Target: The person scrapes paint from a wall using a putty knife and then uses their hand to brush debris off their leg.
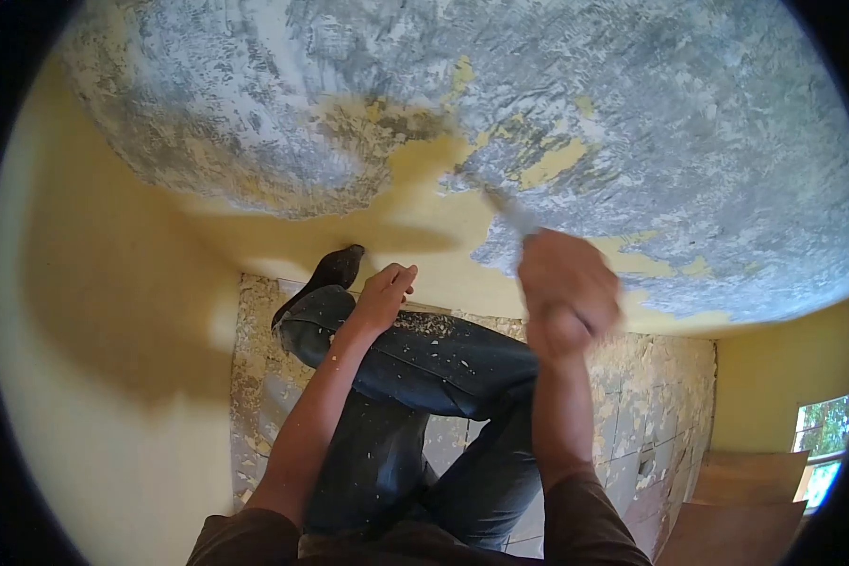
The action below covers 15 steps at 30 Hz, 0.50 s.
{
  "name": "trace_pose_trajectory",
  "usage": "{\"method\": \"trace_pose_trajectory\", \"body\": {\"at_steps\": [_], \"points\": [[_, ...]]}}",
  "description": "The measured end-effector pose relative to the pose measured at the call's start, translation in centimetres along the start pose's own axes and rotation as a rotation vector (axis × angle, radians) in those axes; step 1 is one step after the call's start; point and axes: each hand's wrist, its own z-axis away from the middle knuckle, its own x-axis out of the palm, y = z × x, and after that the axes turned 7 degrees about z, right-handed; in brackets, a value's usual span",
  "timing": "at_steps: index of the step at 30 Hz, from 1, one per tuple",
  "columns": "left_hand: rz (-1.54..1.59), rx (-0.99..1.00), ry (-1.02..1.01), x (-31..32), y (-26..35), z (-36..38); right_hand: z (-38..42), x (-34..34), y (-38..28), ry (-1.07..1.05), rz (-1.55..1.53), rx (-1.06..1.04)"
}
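Right hand [569,292] grips blurred scraper [511,209] near ragged paint edge [489,232], left hand [384,300] half-curled, nothing visibly held (roomy gap between).

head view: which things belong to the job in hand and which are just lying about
Part of the job:
- blade-like tool, blurred, in the right hand
- patchy wall it points at

Apparently just lying about:
- brown panels near the window
- pale flakes on the trousers, likely debris

Scraper [509,208] in right hand [571,291], before wall [689,123].
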Motion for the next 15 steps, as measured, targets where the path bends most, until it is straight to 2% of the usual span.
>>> {"method": "trace_pose_trajectory", "body": {"at_steps": [2, 6, 9, 12, 15], "points": [[-0.006, 0.015, -0.003, 0.1, 0.5, -0.4, 0.6, 0.4, 0.7, 0.038, -0.418, 0.168], [0.005, 0.021, 0.003, -0.1, 0.2, 0.0, -0.3, -0.3, -0.5, 0.113, -0.448, 0.226], [-0.004, 0.001, 0.008, -0.2, -0.1, -0.3, -2.4, -1.1, -3.1, 0.103, -0.569, 0.112], [-0.023, -0.005, -0.013, 0.0, -0.8, 0.0, 0.6, 1.6, 0.5, 0.064, -0.379, 0.094], [-0.012, 0.024, -0.003, 0.1, -0.5, 0.0, 0.4, 0.6, 0.3, 0.06, -0.434, 0.127]]}}
